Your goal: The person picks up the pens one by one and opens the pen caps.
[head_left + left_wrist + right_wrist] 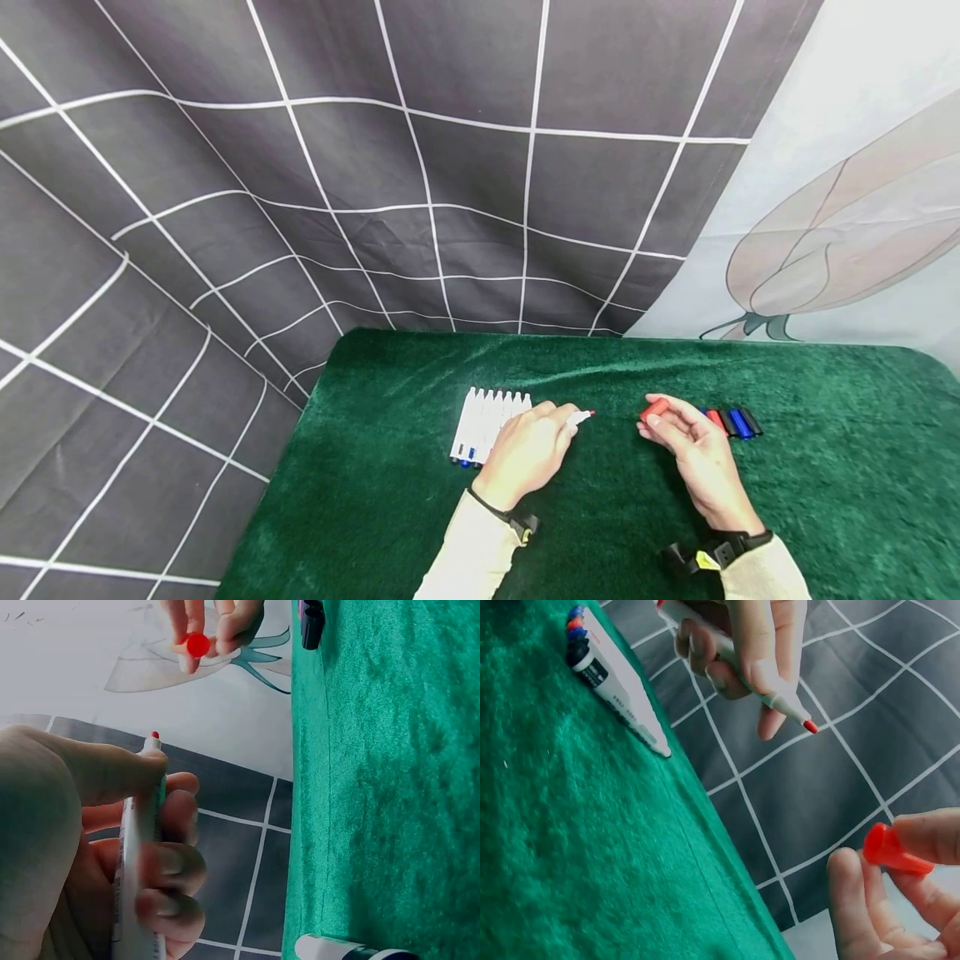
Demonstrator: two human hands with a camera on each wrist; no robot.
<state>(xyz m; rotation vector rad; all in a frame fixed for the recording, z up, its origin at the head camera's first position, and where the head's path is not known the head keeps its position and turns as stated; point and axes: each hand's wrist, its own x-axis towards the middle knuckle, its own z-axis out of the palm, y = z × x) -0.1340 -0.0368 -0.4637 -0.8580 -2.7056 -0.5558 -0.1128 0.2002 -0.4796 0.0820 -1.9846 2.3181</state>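
My left hand (527, 450) grips a white marker (139, 862) whose bare red tip points away from the palm, toward the right hand. In my right hand (701, 458), a red marker cap (896, 851) is pinched between thumb and fingers. Cap and tip are apart, with a gap between the two hands. Left of the left hand lies a row of several white markers (480, 417), side by side with their bare tips toward the back. Beyond the right hand lie several loose caps (738, 422) in blue, red and black, partly hidden by that hand.
Both hands are over a table with a green velvet cloth (360, 500). A dark curtain with white grid lines (480, 167) hangs behind and to the left. At the right back hangs a white sheet with a flower print (847, 208).
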